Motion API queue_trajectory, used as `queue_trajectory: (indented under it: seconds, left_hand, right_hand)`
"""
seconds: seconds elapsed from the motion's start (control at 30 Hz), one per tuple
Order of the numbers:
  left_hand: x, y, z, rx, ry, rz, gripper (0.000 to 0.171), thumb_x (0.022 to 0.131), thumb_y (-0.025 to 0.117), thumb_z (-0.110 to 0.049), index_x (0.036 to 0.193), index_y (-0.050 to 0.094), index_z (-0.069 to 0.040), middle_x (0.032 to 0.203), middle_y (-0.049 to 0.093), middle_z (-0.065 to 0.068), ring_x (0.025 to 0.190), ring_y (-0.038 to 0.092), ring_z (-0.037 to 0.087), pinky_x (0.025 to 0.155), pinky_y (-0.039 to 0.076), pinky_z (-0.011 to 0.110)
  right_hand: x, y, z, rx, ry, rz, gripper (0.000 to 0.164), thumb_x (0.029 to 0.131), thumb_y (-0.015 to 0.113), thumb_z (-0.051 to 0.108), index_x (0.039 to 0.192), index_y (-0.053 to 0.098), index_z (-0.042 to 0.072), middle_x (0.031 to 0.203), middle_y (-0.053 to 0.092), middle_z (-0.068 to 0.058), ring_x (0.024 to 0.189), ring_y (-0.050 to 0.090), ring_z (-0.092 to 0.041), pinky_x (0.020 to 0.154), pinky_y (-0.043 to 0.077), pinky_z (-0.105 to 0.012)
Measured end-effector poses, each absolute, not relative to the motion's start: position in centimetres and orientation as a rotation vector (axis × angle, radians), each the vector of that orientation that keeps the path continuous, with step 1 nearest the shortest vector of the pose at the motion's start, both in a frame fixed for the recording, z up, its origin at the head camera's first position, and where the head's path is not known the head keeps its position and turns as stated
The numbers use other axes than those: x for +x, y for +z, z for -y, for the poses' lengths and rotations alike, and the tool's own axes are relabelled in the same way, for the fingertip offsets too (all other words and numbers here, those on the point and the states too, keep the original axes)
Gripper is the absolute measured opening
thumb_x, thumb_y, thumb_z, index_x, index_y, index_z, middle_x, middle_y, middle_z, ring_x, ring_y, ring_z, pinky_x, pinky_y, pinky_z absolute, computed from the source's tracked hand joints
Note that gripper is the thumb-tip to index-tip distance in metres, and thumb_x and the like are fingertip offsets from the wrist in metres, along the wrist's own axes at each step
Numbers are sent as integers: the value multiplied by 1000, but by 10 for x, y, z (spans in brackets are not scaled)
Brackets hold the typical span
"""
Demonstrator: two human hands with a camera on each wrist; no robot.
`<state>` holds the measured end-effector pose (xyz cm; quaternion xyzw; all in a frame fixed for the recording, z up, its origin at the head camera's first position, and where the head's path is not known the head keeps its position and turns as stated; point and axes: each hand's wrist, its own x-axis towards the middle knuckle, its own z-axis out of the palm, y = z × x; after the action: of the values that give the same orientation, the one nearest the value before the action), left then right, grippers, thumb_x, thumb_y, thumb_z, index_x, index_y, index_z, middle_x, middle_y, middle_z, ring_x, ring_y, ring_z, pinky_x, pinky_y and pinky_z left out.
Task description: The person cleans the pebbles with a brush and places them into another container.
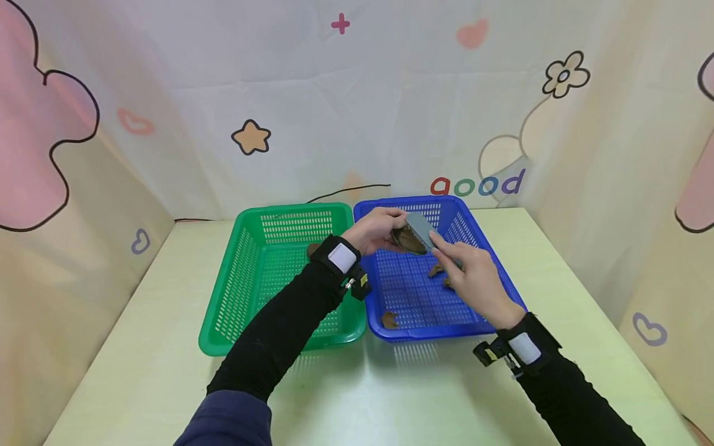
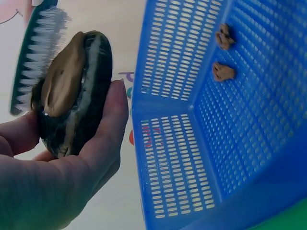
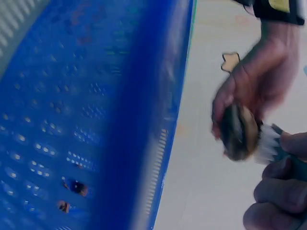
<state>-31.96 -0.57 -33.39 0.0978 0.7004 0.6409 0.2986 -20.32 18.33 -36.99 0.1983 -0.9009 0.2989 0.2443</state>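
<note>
In my left hand point(image 1: 375, 231) I hold a smooth, dark oval stone point(image 2: 93, 96) with a pale stripe and a thick patch of brown mud on one side. My right hand point(image 1: 471, 272) grips the handle of a grey-green scrub brush point(image 1: 421, 229). In the left wrist view its white bristles point(image 2: 41, 52) lie against or right beside the muddy side. Both hands are above the blue basket point(image 1: 390, 335). On its floor lie small brown mud lumps point(image 1: 389, 319), two of them below the brush point(image 2: 224, 72).
A green basket point(image 1: 223, 297) stands to the left, up against the blue one. Inside it, a brown object point(image 1: 313, 249) is partly hidden behind my left wrist. Both baskets stand on a pale table point(image 1: 346, 402), with a printed curtain point(image 1: 334, 111) behind.
</note>
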Motion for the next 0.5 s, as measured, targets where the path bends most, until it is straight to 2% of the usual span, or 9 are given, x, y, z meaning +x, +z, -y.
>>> queue_trajectory:
  seconds: [0.1,0.23,0.5]
  left_hand:
    - [-320,-334,6,271,1710,-1860,39,104,44,-21,140,49,-7,136,52,20,117,58,36,98,51,50]
    - [-319,-335,8,280,1687,-1871,37,103,45,-21,136,54,-8,130,56,20,112,62,34,95,53,48]
    - [-320,-339,12,254,1729,-1860,36,102,47,-19,135,55,-8,131,57,19,104,64,31,95,53,48]
  right_hand:
    - [-200,-371,-183,550,809,2456,40,93,62,5,132,59,7,69,59,-4,56,43,-7,47,36,-18]
    - [-202,-372,-184,509,737,2423,40,91,64,6,130,61,9,64,52,-2,56,38,-8,46,32,-18]
    - [-198,-379,-183,491,695,2440,39,90,66,5,129,62,8,66,53,-3,56,40,-9,45,32,-18]
